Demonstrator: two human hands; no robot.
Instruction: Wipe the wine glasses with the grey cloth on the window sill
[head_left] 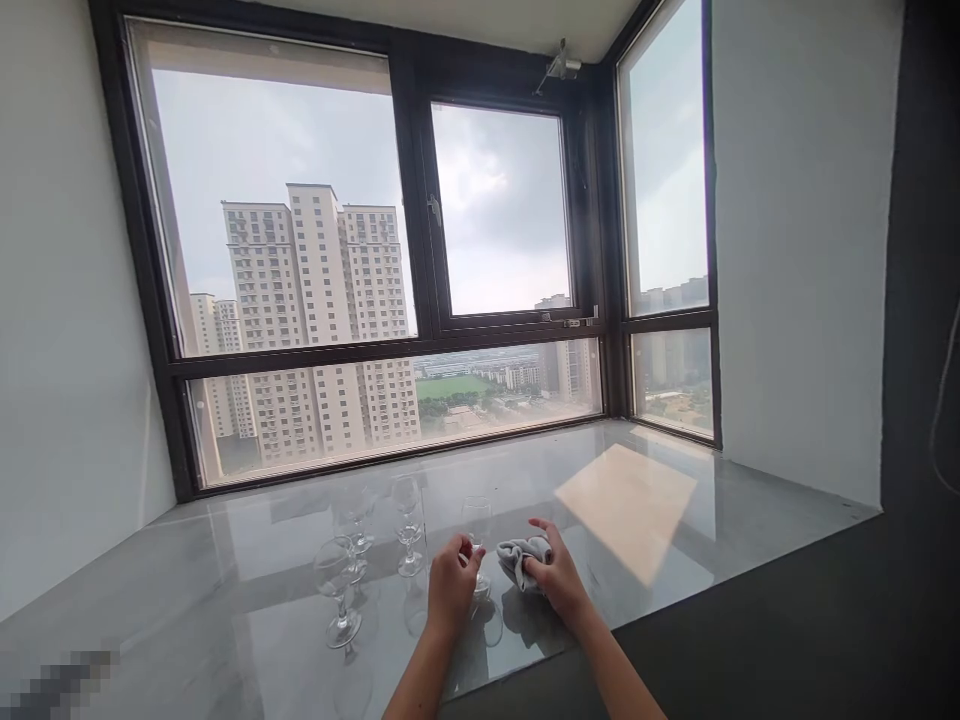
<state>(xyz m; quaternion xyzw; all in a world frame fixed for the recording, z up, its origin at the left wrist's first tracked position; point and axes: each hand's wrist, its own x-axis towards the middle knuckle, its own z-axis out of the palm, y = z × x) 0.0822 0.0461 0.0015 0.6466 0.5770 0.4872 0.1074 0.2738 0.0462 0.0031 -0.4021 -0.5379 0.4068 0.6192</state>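
A clear stemmed glass (pixel 478 512) stands upright on the glossy grey sill in front of me. My left hand (pixel 451 583) is at its left side, fingers curled in against the bowl and stem; the hand hides part of the glass. Just to the right, my right hand (pixel 559 578) grips a bunched grey cloth (pixel 516 560), thumb pressed into the folds and index finger raised. A small gap separates the cloth from the glass. Left of my hands are several more stemmed glasses, among them a near one (pixel 341 600) and one farther back (pixel 409 530).
The polished windowsill (pixel 247 590) mirrors the glasses and carries a bright sunlit patch (pixel 637 510). Dark-framed windows (pixel 420 250) rise behind it, with tower blocks outside. White walls close both sides; the sill's front edge (pixel 675 608) runs diagonally at lower right.
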